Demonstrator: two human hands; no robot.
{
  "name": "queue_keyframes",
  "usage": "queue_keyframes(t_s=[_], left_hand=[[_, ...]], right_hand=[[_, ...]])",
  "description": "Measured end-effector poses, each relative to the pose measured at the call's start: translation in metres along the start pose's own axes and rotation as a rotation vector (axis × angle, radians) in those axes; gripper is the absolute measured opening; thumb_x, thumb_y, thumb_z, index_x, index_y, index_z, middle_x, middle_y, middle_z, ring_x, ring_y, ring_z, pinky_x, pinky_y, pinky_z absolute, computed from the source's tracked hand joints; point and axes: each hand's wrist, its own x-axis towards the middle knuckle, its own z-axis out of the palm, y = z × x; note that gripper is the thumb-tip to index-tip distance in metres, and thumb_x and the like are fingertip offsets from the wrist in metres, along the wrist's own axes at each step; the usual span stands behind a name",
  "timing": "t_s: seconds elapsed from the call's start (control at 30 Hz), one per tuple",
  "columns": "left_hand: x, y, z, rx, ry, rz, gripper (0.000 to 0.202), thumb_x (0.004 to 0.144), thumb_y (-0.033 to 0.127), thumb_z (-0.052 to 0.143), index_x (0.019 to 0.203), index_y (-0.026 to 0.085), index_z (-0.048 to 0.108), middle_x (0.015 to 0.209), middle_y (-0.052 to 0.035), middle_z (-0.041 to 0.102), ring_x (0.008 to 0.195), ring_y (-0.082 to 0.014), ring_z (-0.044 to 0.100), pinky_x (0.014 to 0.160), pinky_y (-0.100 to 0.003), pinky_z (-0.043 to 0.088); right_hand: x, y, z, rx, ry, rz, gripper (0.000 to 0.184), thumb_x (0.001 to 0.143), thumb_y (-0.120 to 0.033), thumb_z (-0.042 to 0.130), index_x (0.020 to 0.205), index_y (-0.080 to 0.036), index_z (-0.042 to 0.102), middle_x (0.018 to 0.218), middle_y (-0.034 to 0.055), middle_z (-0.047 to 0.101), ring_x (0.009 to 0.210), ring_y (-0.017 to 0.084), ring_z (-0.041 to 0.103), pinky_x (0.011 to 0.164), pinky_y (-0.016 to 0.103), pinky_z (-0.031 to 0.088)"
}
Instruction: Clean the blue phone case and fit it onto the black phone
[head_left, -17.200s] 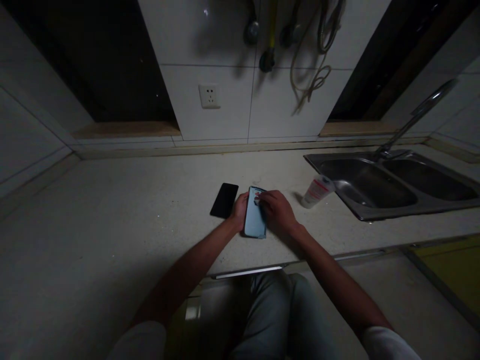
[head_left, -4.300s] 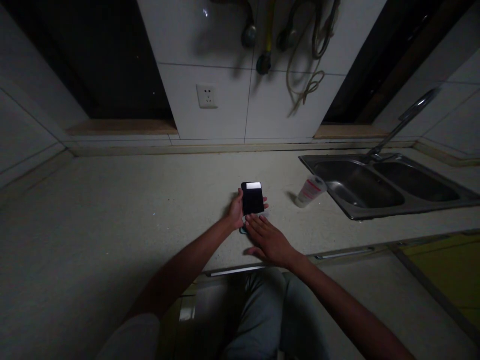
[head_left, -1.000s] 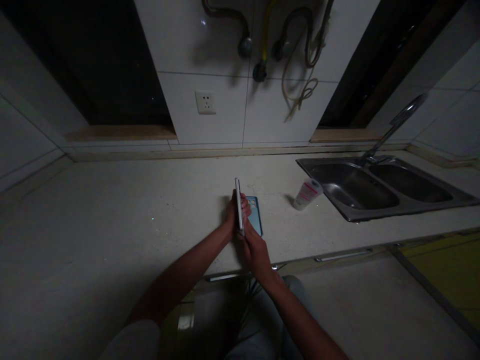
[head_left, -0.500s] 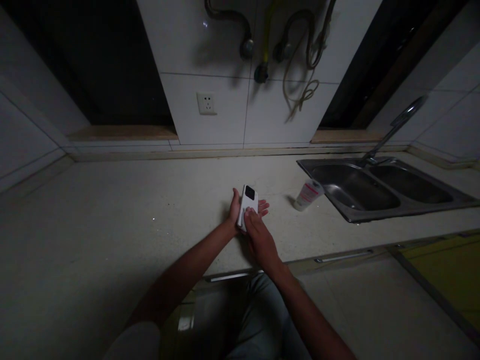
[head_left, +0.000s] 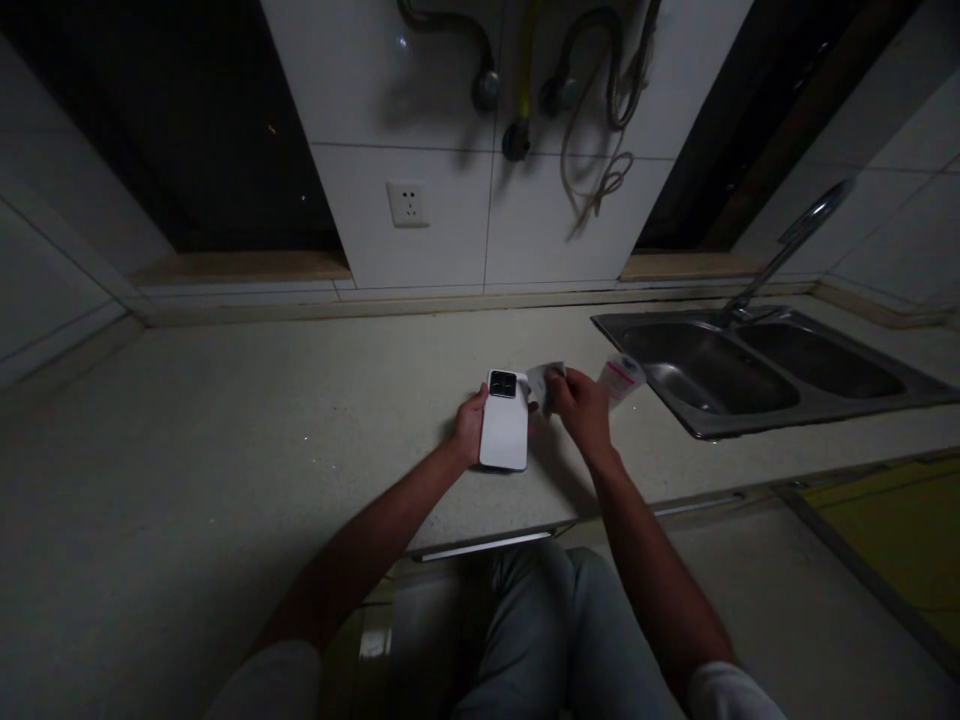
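My left hand [head_left: 470, 428] is wrapped round the left side of a white smartphone [head_left: 505, 435]. The phone is held over the counter with its back up and its dark camera block at the far end. Just right of the phone, my right hand [head_left: 584, 408] pinches a thin, pale, crumpled piece [head_left: 546, 380] that looks like a wipe or tissue. Its left edge comes close to the phone; I cannot tell whether they touch. Behind my right hand, a white and pink translucent tube or packet [head_left: 621, 378] is partly hidden.
A steel double sink [head_left: 694, 425] with a tall tap [head_left: 780, 245] is set into the pale counter [head_left: 247, 400] at the right. A socket [head_left: 409, 204] and pipes with a hanging cord [head_left: 592, 190] are on the tiled wall. A metal handle [head_left: 487, 546] runs along the counter's front.
My right hand has lifted off the phone's back and moved right, now showing the pale piece in its fingers. The phone has turned more upright, with my left fingers closed on its side.
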Motion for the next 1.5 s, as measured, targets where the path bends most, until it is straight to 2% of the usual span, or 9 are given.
queue_keyframes(t_s=[0.17,0.37,0.5,0.73,0.83,1.0,1.2,1.37,1.5], left_hand=[[-0.001,-0.007,0.001,0.001,-0.035,-0.023,0.060,0.099,0.053,0.036,0.125,0.009,0.065,0.100,-0.0193,0.076,0.088,-0.0320,0.074,0.086,-0.049,0.055],[0.002,-0.007,0.005,-0.035,0.046,0.069,0.066,0.096,0.065,0.038,0.122,0.013,0.068,0.103,-0.0162,0.076,0.100,-0.0318,0.072,0.093,-0.045,0.053],[0.003,-0.002,0.000,-0.087,0.051,0.061,0.087,0.090,0.080,0.028,0.128,0.011,0.065,0.109,-0.0192,0.074,0.108,-0.0315,0.070,0.100,-0.046,0.050],[0.005,0.003,-0.008,-0.049,0.030,0.145,0.077,0.098,0.067,0.022,0.139,0.011,0.056,0.116,-0.0193,0.073,0.100,-0.0296,0.071,0.091,-0.048,0.055],[0.006,0.000,-0.006,-0.035,0.028,0.191,0.068,0.101,0.058,0.025,0.144,0.013,0.052,0.119,-0.0171,0.072,0.102,-0.0291,0.071,0.089,-0.047,0.056],[0.003,0.000,-0.002,0.026,0.005,0.120,0.076,0.099,0.064,0.022,0.138,0.009,0.057,0.111,-0.0189,0.074,0.088,-0.0291,0.072,0.083,-0.044,0.056],[-0.002,-0.002,0.005,0.023,-0.027,0.085,0.069,0.100,0.060,0.025,0.132,0.011,0.061,0.110,-0.0177,0.075,0.096,-0.0307,0.072,0.086,-0.045,0.055],[-0.004,-0.007,0.012,-0.004,-0.051,0.060,0.072,0.098,0.066,0.026,0.129,0.014,0.065,0.108,-0.0169,0.075,0.095,-0.0306,0.073,0.086,-0.043,0.055],[-0.002,-0.009,0.013,-0.035,-0.016,0.061,0.072,0.097,0.069,0.029,0.127,0.016,0.066,0.105,-0.0148,0.076,0.098,-0.0301,0.073,0.090,-0.043,0.055]], right_hand=[[0.036,-0.001,0.015,-0.093,0.158,-0.007,0.047,0.101,-0.048,0.041,0.092,-0.015,0.073,0.084,0.0104,0.075,0.074,0.023,0.067,0.068,0.033,0.051],[0.004,-0.004,0.057,-0.204,-0.297,-0.395,0.038,0.098,-0.028,0.049,0.131,-0.020,0.066,0.138,0.0125,0.065,0.134,0.029,0.056,0.114,0.053,0.041],[-0.034,0.000,0.069,-0.210,-0.431,-0.496,0.048,0.097,-0.020,0.051,0.144,-0.014,0.054,0.153,0.0162,0.049,0.148,0.029,0.039,0.121,0.056,0.033],[-0.079,0.000,0.035,0.033,-0.582,-0.611,0.043,0.099,-0.024,0.051,0.141,-0.015,0.058,0.147,0.0150,0.056,0.142,0.027,0.047,0.119,0.050,0.040],[-0.087,-0.001,0.014,0.279,-0.635,-0.453,0.036,0.103,-0.031,0.047,0.132,-0.024,0.067,0.135,0.0073,0.067,0.127,0.023,0.063,0.110,0.044,0.050],[-0.070,0.002,-0.002,0.472,-0.302,0.058,0.034,0.100,-0.046,0.052,0.109,-0.025,0.077,0.108,0.0038,0.079,0.101,0.024,0.073,0.093,0.041,0.057],[-0.018,0.017,0.015,0.356,0.162,0.148,0.048,0.095,-0.059,0.052,0.073,-0.019,0.067,0.068,0.0000,0.066,0.069,0.018,0.063,0.069,0.032,0.053],[0.002,0.011,0.043,0.105,-0.016,-0.082,0.041,0.102,-0.046,0.043,0.108,-0.018,0.072,0.104,0.0094,0.076,0.105,0.026,0.069,0.093,0.043,0.055],[-0.001,0.006,0.058,-0.165,-0.200,-0.352,0.038,0.099,-0.027,0.048,0.132,-0.017,0.064,0.141,0.0136,0.063,0.135,0.027,0.055,0.119,0.051,0.037]])
